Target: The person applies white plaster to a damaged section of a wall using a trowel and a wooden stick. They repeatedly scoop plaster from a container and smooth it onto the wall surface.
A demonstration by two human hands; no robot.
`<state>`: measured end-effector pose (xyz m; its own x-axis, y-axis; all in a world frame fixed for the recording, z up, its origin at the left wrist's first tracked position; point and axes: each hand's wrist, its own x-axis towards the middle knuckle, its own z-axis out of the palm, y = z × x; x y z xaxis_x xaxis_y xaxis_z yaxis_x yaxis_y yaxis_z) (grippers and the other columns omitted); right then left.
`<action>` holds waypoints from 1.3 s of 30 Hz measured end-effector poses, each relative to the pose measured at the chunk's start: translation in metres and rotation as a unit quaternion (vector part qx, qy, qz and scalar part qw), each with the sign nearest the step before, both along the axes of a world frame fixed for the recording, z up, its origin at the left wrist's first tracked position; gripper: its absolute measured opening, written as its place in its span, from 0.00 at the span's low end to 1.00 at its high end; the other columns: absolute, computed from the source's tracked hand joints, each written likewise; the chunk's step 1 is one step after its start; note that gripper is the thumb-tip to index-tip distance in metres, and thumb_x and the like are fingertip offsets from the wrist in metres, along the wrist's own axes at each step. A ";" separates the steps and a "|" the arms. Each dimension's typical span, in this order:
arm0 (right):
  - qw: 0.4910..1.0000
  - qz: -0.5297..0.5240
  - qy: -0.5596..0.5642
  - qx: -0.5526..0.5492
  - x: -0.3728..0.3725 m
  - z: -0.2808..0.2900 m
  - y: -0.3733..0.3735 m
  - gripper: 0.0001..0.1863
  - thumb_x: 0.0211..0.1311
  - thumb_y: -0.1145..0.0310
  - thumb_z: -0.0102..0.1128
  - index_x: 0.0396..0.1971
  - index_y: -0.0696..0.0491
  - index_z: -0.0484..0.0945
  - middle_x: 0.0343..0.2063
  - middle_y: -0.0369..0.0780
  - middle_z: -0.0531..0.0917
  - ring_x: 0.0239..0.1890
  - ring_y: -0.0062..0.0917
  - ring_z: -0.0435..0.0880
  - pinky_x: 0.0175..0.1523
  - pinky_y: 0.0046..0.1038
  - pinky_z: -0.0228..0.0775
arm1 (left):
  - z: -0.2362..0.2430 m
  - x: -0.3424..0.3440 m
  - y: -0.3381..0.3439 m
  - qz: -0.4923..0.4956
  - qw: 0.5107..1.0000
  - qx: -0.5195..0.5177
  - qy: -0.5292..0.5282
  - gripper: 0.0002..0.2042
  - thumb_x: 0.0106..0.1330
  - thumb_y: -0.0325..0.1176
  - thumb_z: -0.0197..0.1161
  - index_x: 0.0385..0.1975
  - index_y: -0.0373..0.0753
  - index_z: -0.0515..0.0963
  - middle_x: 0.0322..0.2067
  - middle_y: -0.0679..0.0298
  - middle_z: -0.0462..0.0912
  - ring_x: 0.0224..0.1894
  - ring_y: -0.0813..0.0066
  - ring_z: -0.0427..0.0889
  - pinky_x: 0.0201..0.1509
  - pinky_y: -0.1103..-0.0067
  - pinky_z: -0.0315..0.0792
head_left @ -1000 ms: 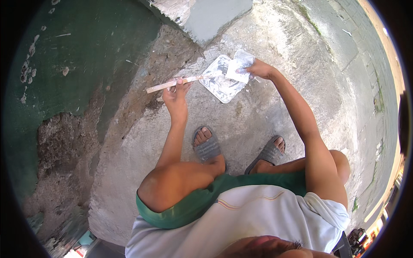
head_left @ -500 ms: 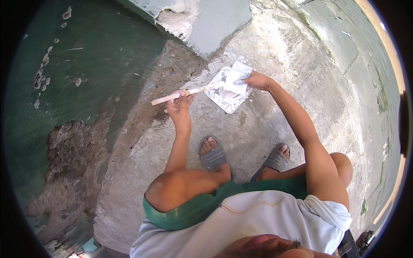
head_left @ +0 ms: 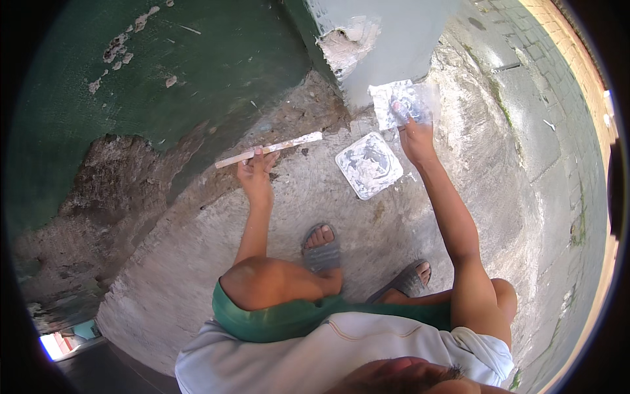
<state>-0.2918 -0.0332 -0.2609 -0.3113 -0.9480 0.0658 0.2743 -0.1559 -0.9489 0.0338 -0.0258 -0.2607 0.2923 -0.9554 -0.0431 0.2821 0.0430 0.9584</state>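
Observation:
A narrow wooden stick (head_left: 295,141), its far end smeared white, lies across the fingers of my left hand (head_left: 256,178), which is closed on it. My right hand (head_left: 417,139) grips a thin flat spreader (head_left: 386,105), coated with white paste, at the foot of the grey pillar. One of my fingers is spread over the spreader's face; whether it touches the pillar I cannot tell. Between and below my hands, a square white lid (head_left: 369,164) streaked with white and grey paste rests on the concrete.
The grey pillar (head_left: 407,39) has a rough chipped patch (head_left: 348,46). To the left stands a dark green wall (head_left: 197,72) with peeled paint and bare crumbling render (head_left: 118,177). My sandalled feet are on the rough concrete floor (head_left: 275,262). Paving (head_left: 531,85) runs along the right.
My right hand has lifted the spreader off the lid and moved it up and right to the pillar. The stick in my left hand has come away from the lid. The view has shifted.

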 end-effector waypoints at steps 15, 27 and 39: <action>0.706 -0.342 0.457 -0.419 0.041 0.060 -0.063 0.09 0.36 0.71 0.71 0.23 0.44 0.84 0.31 0.40 0.83 0.37 0.35 0.83 0.32 0.27 0.77 | -0.009 0.008 0.002 -0.035 0.999 0.007 -0.003 0.12 0.68 0.31 0.59 0.44 0.31 0.67 0.43 0.51 0.77 0.43 0.61 0.82 0.52 0.64 0.78; 0.706 -0.318 0.518 -0.362 0.048 0.046 -0.052 0.12 0.34 0.68 0.69 0.27 0.42 0.86 0.31 0.35 0.83 0.36 0.32 0.79 0.30 0.27 0.70 | -0.013 0.010 0.000 -0.026 1.000 -0.004 0.000 0.11 0.68 0.32 0.60 0.42 0.31 0.70 0.39 0.53 0.79 0.39 0.62 0.83 0.49 0.66 0.80; 0.711 -0.305 0.525 -0.354 0.055 0.048 -0.061 0.12 0.35 0.69 0.66 0.27 0.41 0.86 0.34 0.34 0.83 0.34 0.29 0.78 0.25 0.24 0.67 | -0.014 0.008 0.002 -0.028 1.000 -0.005 -0.008 0.13 0.67 0.33 0.61 0.42 0.31 0.69 0.38 0.55 0.78 0.39 0.63 0.83 0.49 0.67 0.80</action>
<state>-0.2364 -0.0937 -0.2131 -0.0771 -0.2709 0.9595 -0.8516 -0.4825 -0.2046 0.0416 -0.0237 -0.2752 0.2393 -0.9705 -0.0285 0.2692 0.0381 0.9623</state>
